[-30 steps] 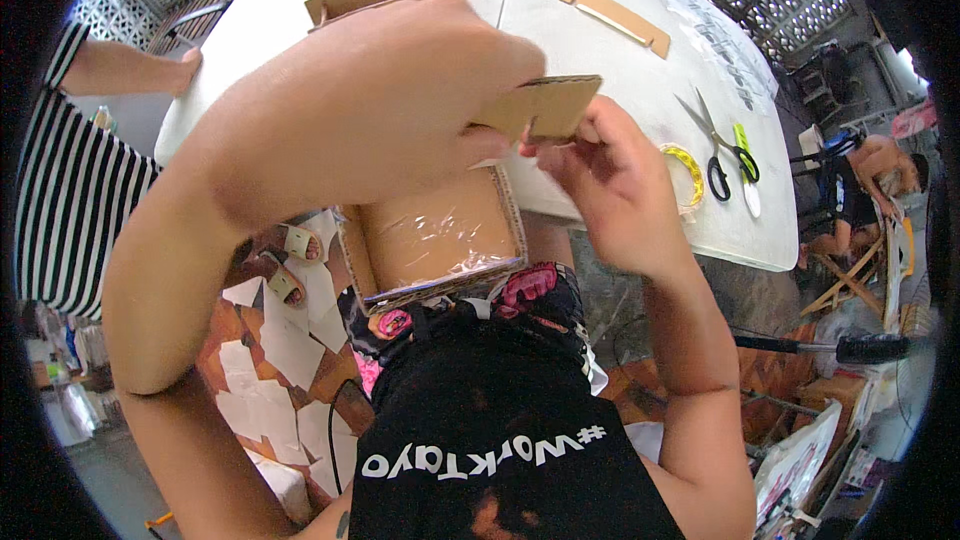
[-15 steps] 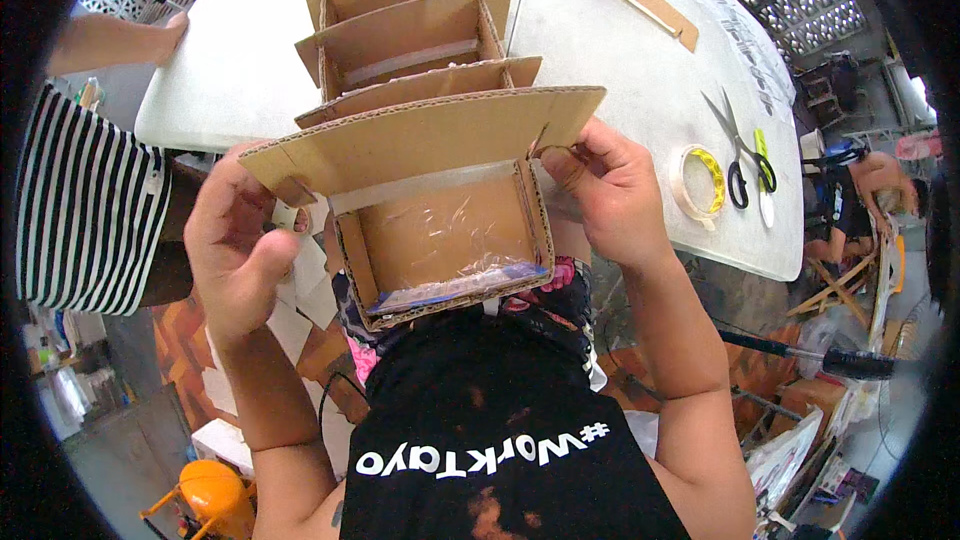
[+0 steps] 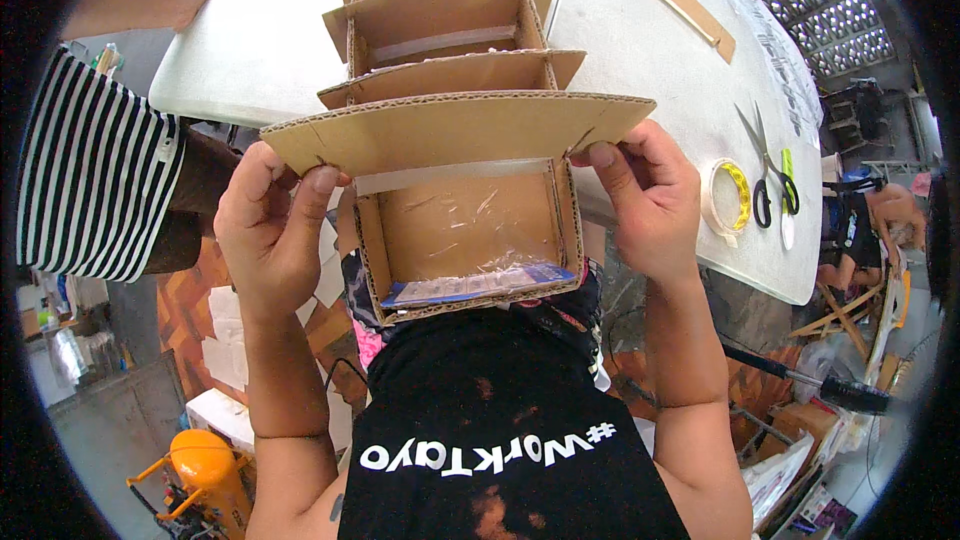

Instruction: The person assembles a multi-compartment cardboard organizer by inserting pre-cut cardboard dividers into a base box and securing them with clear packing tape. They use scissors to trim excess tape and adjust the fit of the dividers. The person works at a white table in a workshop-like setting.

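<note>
Between the left hand [image 3: 272,220] and right hand [image 3: 655,205], a cardboard strip [image 3: 460,135] bars the way forward, dividers [image 3: 450,82] behind it; right of these, bare surface [image 3: 665,75] lies open before the tape roll [image 3: 743,198].

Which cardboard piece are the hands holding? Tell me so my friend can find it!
Start at the big white table and follow the row of cardboard cross-pieces down toward the black shirt. The nearest is the wide strip behind the open compartment. Only it has the left hand gripping one end, the right hand the other.
</note>
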`<state>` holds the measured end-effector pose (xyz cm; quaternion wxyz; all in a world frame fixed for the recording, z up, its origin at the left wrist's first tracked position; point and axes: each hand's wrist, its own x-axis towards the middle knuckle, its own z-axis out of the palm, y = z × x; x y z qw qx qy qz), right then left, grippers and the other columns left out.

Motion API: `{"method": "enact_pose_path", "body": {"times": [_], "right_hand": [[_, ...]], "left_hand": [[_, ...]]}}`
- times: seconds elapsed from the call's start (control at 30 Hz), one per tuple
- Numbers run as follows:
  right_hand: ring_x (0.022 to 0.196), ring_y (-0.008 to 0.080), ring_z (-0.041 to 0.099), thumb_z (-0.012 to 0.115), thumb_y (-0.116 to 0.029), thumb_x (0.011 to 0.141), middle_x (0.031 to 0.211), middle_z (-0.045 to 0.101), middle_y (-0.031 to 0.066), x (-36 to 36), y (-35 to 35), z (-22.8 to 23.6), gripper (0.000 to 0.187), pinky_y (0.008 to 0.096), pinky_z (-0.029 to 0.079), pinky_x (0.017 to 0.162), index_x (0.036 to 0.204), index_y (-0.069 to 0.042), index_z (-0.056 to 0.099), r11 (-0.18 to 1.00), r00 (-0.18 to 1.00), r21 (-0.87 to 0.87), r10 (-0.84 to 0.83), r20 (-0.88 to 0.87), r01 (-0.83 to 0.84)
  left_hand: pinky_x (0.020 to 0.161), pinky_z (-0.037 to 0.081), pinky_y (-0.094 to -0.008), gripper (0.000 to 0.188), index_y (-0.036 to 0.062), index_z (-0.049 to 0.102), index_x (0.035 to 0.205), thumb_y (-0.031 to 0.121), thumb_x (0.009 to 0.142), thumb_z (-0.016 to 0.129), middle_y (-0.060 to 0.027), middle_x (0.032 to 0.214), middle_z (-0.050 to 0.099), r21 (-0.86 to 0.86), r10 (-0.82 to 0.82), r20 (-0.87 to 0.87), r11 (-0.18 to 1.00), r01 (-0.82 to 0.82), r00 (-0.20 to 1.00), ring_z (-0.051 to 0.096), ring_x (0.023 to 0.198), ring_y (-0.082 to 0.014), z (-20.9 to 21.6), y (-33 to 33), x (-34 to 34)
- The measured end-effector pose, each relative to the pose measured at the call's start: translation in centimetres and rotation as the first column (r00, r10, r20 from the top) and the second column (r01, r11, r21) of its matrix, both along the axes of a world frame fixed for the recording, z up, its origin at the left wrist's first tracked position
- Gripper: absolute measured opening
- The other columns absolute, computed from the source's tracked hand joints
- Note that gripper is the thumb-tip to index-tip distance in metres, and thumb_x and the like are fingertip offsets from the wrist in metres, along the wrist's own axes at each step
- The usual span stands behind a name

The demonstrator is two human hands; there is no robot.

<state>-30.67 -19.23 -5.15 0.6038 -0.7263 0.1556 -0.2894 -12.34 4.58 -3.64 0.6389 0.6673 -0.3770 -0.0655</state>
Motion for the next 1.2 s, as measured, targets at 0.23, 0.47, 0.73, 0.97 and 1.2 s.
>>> {"method": "enact_pose_path", "body": {"times": [0.23,0.47,0.73,0.97,1.2], "right_hand": [[0.089,0.0131,0.066,0.067,-0.004,0.093,0.098,0.072,0.0089,-0.2,-0.5,0.2,0.015,0.0281,0.052,0.082,0.107,0.001,0.069,0.991,1.0,-0.134,0.003,-0.014,-0.005],[0.083,0.0143,0.067,0.068,-0.001,0.09,0.092,0.073,0.0095,-0.3,-1.0,0.3,0.015,0.0291,0.053,0.078,0.105,0.001,0.07,0.982,0.997,-0.191,-0.013,-0.079,-0.002],[0.08,0.0159,0.068,0.065,0.002,0.088,0.087,0.071,0.0131,-0.8,-1.0,1.7,0.015,0.0297,0.052,0.074,0.103,0.001,0.069,0.972,0.968,-0.231,-0.014,-0.25,-0.045],[0.078,0.0212,0.068,0.065,0.004,0.085,0.086,0.07,0.0151,-0.5,-1.5,0.8,0.012,0.0312,0.052,0.073,0.096,0.001,0.069,0.954,0.983,-0.297,-0.017,-0.185,-0.039],[0.079,0.031,0.068,0.068,0.006,0.077,0.085,0.069,0.0152,-0.4,-2.2,0.7,0.016,0.0358,0.053,0.072,0.092,0.0,0.07,0.911,0.973,-0.404,-0.019,-0.229,-0.078]], "left_hand": [[0.078,0.053,-0.0278,0.016,-0.0058,0.061,0.109,-0.006,0.093,0.062,-0.0098,0.095,0.067,0.059,0.003,-0.088,0.998,0.002,0.996,0.065,0.084,-0.0148,0.1,0.9,-1.1],[0.077,0.054,-0.0268,0.013,-0.005,0.06,0.106,-0.004,0.094,0.062,-0.0103,0.095,0.067,0.088,0.055,-0.124,0.995,-0.044,0.991,0.067,0.085,-0.0151,-0.2,1.4,-0.8],[0.08,0.054,-0.0266,0.013,-0.0048,0.06,0.107,-0.005,0.094,0.06,-0.0102,0.099,0.066,0.233,0.012,-0.007,0.972,-0.01,1.0,0.067,0.09,-0.0161,-0.4,1.2,-0.9],[0.079,0.052,-0.0274,0.01,-0.0043,0.06,0.104,-0.005,0.094,0.059,-0.0113,0.1,0.067,0.222,0.036,0.049,0.974,-0.046,0.998,0.065,0.087,-0.016,-1.2,0.9,-1.0],[0.074,0.051,-0.0281,0.01,-0.0019,0.063,0.097,-0.007,0.088,0.064,-0.013,0.096,0.069,0.244,0.002,0.119,0.969,-0.031,0.993,0.064,0.082,-0.0169,-1.2,1.2,-0.5]]}}
